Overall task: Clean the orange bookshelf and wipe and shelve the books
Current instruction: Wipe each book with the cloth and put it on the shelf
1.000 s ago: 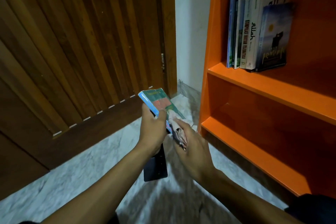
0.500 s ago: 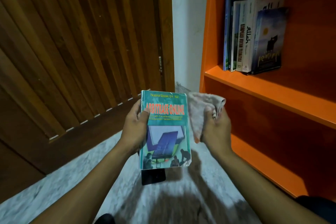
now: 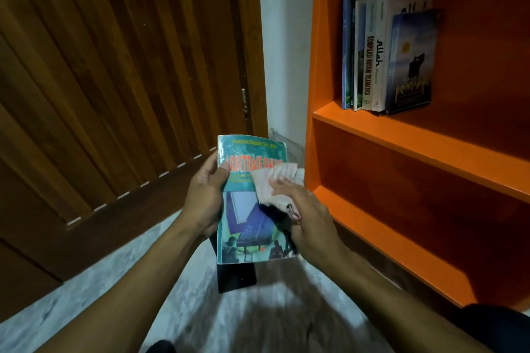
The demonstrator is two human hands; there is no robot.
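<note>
Beside the bookshelf: I see the orange bookshelf [image 3: 401, 149] on the right; the teal paperback [image 3: 246, 226] is held just left of its lower shelves, above the marble floor [image 3: 86, 295].
Left hand: my left hand [image 3: 205, 203] grips the paperback's spine edge, thumb curled over the front cover.
Right hand: my right hand [image 3: 307, 215] presses a pale cloth [image 3: 275, 183] flat on the cover, fingers fairly straight, a fold tucked under the palm.
Shelved books: a row of books [image 3: 384, 51] stands upright on the upper shelf, well apart from the paperback.
Under the paperback: a dark flat object [image 3: 236, 276] lies on the floor; I cannot tell what it is.
Risk, grip: held by one edge only, the paperback could twist or drop if I press hard.
Risk, cover: its corners look worn; a dragging cloth could curl or tear them.
Risk, shelving: the outer shelved book might topple when nudged.
</note>
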